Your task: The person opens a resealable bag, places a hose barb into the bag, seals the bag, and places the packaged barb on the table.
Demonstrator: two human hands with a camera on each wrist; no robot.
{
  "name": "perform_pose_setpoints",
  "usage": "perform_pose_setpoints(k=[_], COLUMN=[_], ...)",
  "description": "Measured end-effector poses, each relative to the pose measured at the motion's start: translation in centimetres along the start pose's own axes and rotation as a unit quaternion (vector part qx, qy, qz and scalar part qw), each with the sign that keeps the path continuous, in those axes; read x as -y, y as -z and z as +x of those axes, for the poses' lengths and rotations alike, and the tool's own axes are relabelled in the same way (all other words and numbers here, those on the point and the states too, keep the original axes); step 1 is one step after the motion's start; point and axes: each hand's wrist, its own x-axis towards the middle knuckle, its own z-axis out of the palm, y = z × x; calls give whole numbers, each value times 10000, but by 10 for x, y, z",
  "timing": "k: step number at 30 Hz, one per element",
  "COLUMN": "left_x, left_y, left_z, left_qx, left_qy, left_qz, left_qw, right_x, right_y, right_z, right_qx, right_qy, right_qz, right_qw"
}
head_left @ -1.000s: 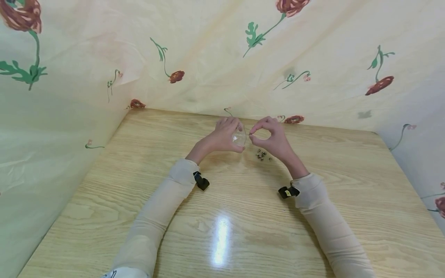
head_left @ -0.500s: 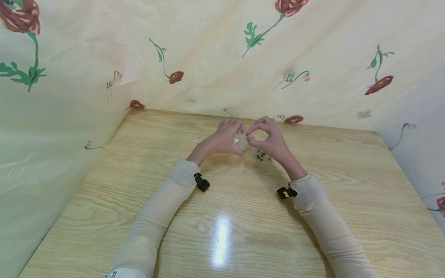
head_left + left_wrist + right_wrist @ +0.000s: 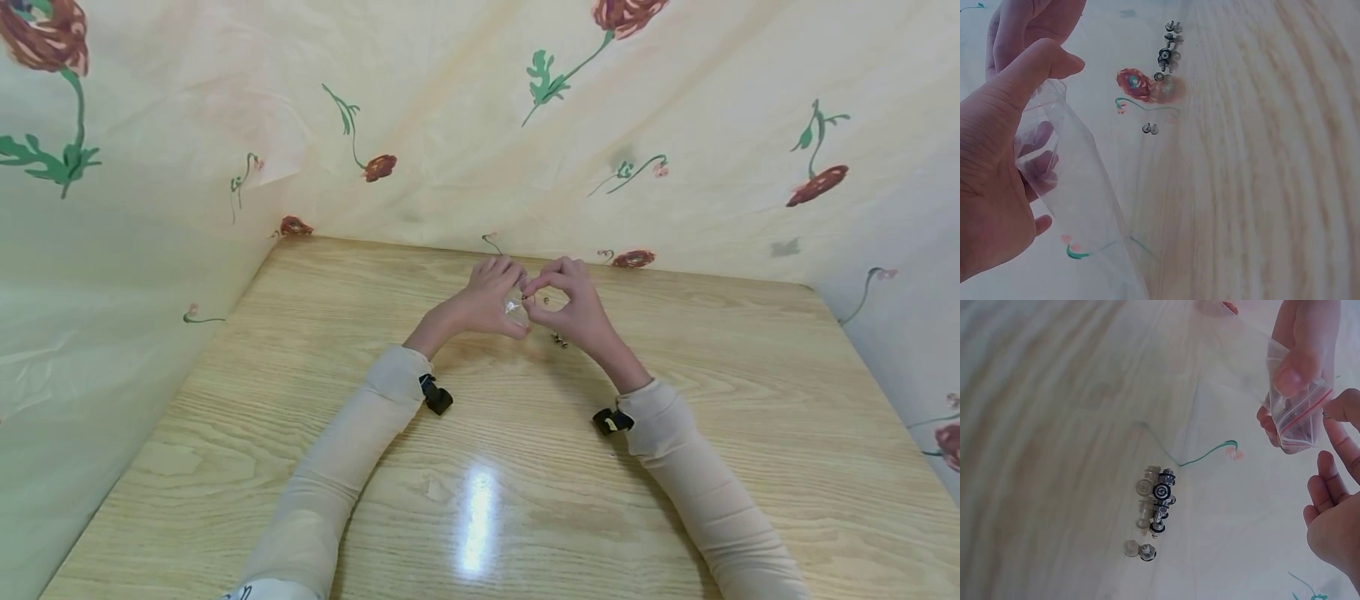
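Observation:
My left hand (image 3: 487, 296) grips a clear zip bag (image 3: 1297, 425) with a red line along its mouth; thumb and fingers hold it spread. Thumb and index finger of my right hand (image 3: 570, 304) meet in a ring and pinch a small metal screw (image 3: 1327, 414) right at the bag's mouth. The fingers mostly hide this screw. On the table below, next to the right hand, lies a small group of metal screws (image 3: 1160, 500) with dark washers. One lone screw (image 3: 1147, 128) lies apart from them, seen through the right hand's finger ring in the head view.
The pale wood-grain table (image 3: 525, 467) ends at a flower-printed cloth (image 3: 450, 167) hanging close behind both hands. More cloth (image 3: 135, 292) hangs along the left side. A bright light reflection (image 3: 477, 517) shows on the table's near part.
My right hand has moved left with the pinched screw, from a small gap beside the bag to its mouth. The left hand has stayed nearly in place, holding the bag.

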Motion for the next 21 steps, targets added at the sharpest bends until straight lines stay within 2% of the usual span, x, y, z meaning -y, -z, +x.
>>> perform_pose_setpoints(k=[21], left_x=[-2], left_y=[-2], left_z=[1], left_qx=[52], left_qy=[-72], left_qz=[-161], left_qw=[9998], right_x=[3], right_y=[-2], right_z=[-1], right_qx=[99], right_qy=[3], right_qz=[-27], right_qw=[9999])
